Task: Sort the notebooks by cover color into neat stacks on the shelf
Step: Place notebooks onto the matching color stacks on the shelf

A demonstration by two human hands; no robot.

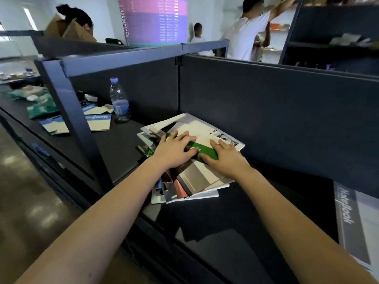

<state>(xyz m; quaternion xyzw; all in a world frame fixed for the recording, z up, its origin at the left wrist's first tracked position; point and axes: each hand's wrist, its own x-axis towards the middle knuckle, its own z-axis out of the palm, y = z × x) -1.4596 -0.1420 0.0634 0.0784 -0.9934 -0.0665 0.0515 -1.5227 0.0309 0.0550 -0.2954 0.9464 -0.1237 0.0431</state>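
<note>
Both forearms reach forward and inward. The left hand (176,150) and right hand (225,159) lie side by side, palms down, fingers straight and spread, pressing on a green notebook (207,149) atop a skewed pile of notebooks (196,178) on the dark shelf (121,150). A water bottle (120,99) stands far left; a grey notebook (356,218) lies near right.

Clear water bottle (119,100) with a blue cap standing upright, teal packets (42,106) heaped further left, open cardboard box (67,29) above, pink-and-purple striped column (155,19) behind, person in a white shirt (246,37) reaching up, blurred, glossy brown floor (26,201) lower left.
</note>
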